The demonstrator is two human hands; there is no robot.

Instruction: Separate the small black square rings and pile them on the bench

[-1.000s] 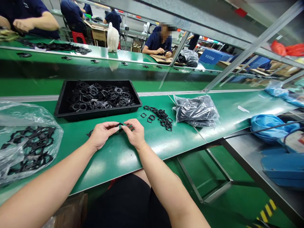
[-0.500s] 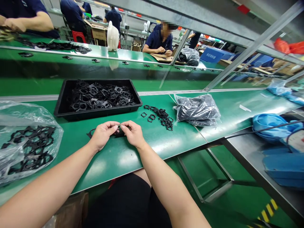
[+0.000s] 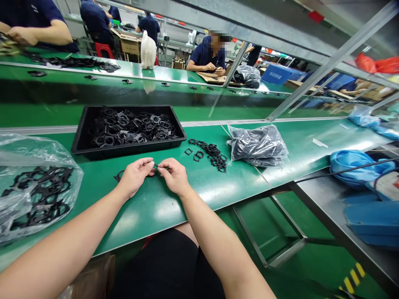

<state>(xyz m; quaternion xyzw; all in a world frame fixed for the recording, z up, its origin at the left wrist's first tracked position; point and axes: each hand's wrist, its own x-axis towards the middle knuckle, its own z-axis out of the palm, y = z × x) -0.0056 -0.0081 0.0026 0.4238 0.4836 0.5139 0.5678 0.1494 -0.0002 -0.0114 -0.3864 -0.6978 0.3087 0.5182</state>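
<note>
Both hands meet above the green table (image 3: 149, 211), in front of the black tray (image 3: 134, 148) full of black ring-shaped parts (image 3: 124, 126). My left hand (image 3: 136, 176) is closed, thumb against fingers, on something small and dark, mostly hidden. My right hand (image 3: 174, 175) pinches a small dark piece at its fingertips, close to the left fingertips; its shape cannot be made out. A black part (image 3: 119, 176) shows on the table just left of my left hand. Right of the tray lies a pile of thin black rings (image 3: 213, 154).
A clear bag of black parts (image 3: 40, 191) lies at the left, a filled plastic bag (image 3: 258, 143) at the right. Behind runs a belt with spaced black parts (image 3: 127, 81). A metal post (image 3: 330, 62) slants at the right. Several people sit beyond.
The black part seen under my fingertips before no longer shows there. Both hands stay in nearly the same place, fingers slightly shifted. The view has shifted a little.
</note>
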